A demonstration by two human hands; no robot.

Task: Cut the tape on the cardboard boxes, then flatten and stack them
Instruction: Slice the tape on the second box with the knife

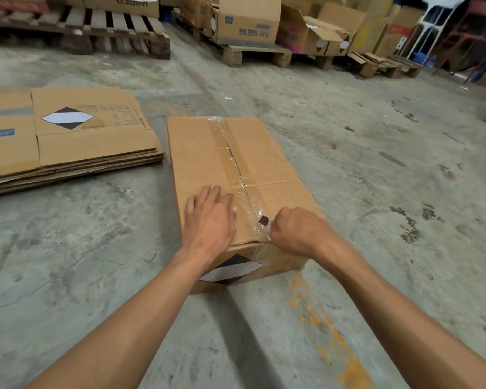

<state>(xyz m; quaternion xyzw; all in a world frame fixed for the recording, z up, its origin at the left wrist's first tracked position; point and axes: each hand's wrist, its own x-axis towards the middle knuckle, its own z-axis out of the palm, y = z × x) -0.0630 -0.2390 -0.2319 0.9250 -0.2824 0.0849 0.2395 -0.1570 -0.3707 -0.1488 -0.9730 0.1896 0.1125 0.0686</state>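
Right hand (295, 233): fingers curled into a closed fist around a small dark tool (263, 220), of which only a dark tip shows beyond the thumb side. The tip sits on the clear tape (237, 175) at the near end of the box's centre seam. What kind of tool it is cannot be told.

Left hand (209, 217): fingers straight and slightly spread, palm down, pressing flat on the near-left part of the box top, just left of the seam.

Cardboard box (202, 153): 1 closed box standing on the concrete floor (376, 164) at the centre of the scene, long axis running near to far. Clear tape runs along the centre seam and folds over the near and far edges. Along the middle and far stretch of the seam the tape shows a dark, ragged line; whether it is cut through cannot be told. A black-and-white diamond label (230, 270) is on the near end face.

Flattened stack (68, 153): several flattened boxes lying on the floor to the left of the box, close but apart from it.

Far side: wooden pallets (115, 32) carrying further boxes (247, 23), some open.
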